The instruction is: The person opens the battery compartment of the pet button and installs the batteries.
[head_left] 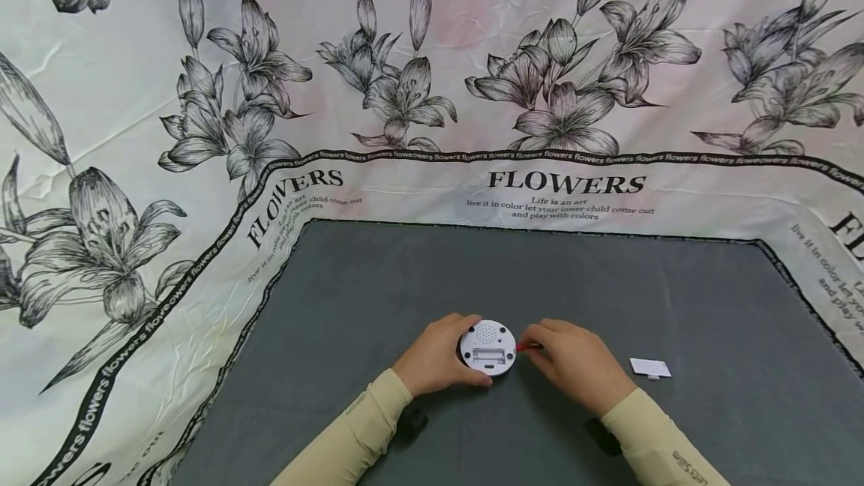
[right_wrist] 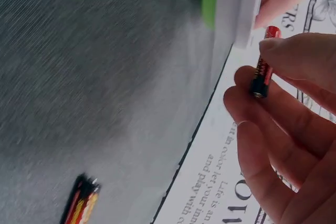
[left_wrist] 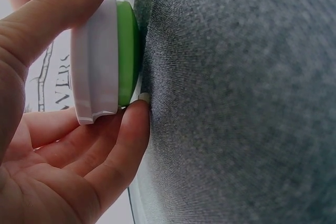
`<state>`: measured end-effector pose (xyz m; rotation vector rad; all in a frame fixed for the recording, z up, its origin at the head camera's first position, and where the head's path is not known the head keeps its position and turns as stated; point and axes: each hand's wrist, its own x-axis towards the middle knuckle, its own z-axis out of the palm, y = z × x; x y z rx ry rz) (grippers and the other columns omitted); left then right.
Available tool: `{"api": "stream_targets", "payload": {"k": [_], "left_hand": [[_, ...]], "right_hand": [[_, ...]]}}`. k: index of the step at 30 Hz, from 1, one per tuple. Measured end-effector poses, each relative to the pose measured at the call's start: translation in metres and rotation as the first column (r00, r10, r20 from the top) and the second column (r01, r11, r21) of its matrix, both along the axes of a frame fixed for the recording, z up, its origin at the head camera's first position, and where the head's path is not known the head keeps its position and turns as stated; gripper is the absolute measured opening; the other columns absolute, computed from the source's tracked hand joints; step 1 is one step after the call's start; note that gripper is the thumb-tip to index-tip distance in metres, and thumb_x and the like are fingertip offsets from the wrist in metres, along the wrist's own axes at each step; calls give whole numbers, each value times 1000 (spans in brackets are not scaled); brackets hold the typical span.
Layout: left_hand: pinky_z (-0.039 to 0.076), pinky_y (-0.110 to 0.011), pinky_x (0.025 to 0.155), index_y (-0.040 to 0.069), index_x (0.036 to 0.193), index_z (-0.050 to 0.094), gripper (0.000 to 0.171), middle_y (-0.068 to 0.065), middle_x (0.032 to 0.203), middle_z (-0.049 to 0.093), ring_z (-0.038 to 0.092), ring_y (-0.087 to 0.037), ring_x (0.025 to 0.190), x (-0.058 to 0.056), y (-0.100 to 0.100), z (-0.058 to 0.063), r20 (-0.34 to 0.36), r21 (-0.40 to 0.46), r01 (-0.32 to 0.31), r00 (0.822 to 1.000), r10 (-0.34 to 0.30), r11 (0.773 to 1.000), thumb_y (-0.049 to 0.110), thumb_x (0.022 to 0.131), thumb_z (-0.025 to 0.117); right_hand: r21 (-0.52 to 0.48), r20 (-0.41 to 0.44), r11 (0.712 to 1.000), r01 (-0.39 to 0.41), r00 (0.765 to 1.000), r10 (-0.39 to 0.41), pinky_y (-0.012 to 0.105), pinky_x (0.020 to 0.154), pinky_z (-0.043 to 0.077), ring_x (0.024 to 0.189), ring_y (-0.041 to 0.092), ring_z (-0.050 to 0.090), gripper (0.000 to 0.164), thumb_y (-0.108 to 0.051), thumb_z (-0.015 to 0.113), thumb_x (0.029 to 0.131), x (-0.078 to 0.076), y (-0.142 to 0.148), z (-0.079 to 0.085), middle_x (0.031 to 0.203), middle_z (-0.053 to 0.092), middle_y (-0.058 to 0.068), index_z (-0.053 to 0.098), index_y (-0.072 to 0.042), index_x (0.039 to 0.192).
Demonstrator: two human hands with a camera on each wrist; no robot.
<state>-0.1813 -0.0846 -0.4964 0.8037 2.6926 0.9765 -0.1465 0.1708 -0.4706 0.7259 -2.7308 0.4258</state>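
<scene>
A round white battery-powered device (head_left: 489, 337) with a green face (left_wrist: 127, 53) stands tilted on edge, its back towards me. Speaker holes and an uncovered battery compartment (head_left: 489, 356) show on that back. My left hand (head_left: 440, 355) grips the device by its rim, thumb on one side and fingers on the other. Just to its right, my right hand (head_left: 574, 362) pinches a small red and black battery (right_wrist: 266, 61) between thumb and fingers. One end of the battery is close to the device's edge; whether they touch I cannot tell.
A white battery cover (head_left: 650, 367) lies on the grey cloth (head_left: 378, 268) to the right of my right hand. More batteries (right_wrist: 82, 203) lie on the cloth in the right wrist view. A white flower-printed border (head_left: 567, 197) surrounds the grey area.
</scene>
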Motion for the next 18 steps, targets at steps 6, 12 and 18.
{"api": "stream_targets", "payload": {"k": [6,12,18], "left_hand": [[50,-27,92,14,150,48,97,1,131,61,58,-7,105,-1,0,1,-3,11,15,1000,-15,1000,52,71,89],[50,-25,87,15,150,48,96,1,128,61,57,-6,101,-1,-1,1,3,10,14,1000,-14,1000,52,72,88],[50,-24,86,15,149,49,94,1,128,61,57,-6,101,-1,-1,2,-12,12,18,1000,-18,1000,52,72,88]], "right_hand": [[-70,-53,996,-53,997,50,25,67,53,77,-2,61,22,-15,85,81,0,-8,3,92,63,-18,73,-28,95],[-175,-12,978,-115,993,115,22,72,55,83,-3,61,21,-11,81,84,-1,-17,3,96,63,-15,73,-25,98],[-254,67,960,-121,988,142,18,70,53,79,-5,56,18,-11,80,87,-1,-28,-4,94,63,-14,74,-24,97]]}}
